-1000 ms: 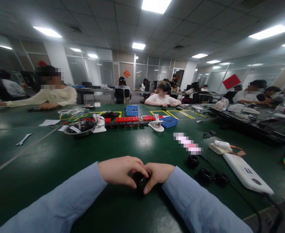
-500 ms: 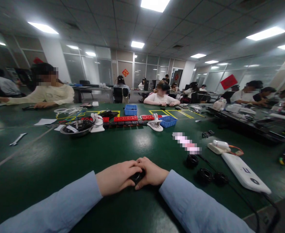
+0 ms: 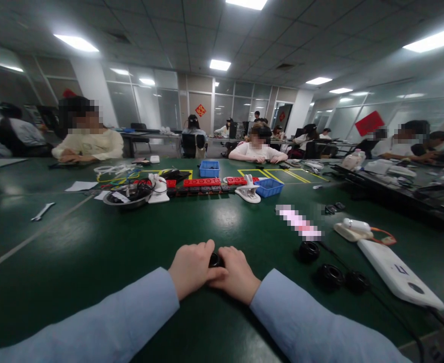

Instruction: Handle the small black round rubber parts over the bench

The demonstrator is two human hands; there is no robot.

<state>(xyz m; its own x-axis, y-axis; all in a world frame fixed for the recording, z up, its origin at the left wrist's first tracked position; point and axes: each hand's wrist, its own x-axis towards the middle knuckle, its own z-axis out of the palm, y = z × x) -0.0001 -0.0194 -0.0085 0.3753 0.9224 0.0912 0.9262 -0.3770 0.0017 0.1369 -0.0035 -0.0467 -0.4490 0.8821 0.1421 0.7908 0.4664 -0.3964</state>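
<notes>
A small round black part (image 3: 214, 259) sits between my two hands, low over the green table top. My left hand (image 3: 194, 267) wraps it from the left, with the thumb laid across its near side. From the right, my right hand (image 3: 239, 272) closes round the same part, its thumb tucked under the left one. Only the dark upper face of the part shows; fingers cover the rest. To the right lie similar black rings, one (image 3: 308, 250) farther off and another (image 3: 330, 276) nearer, beside a third (image 3: 357, 281) close to a cable.
A white power bank (image 3: 401, 272) lies at the right with cables. Farther back stand a metal bowl (image 3: 125, 204) of cables, white clips (image 3: 249, 194), red blocks (image 3: 202, 182) and blue bins (image 3: 269, 188). A wrench (image 3: 43, 212) lies left. Other people sit around the table.
My hands have shifted their grip on the black part, the left thumb now lying across its front. The view has turned slightly left. A person at left has drawn in an outstretched arm.
</notes>
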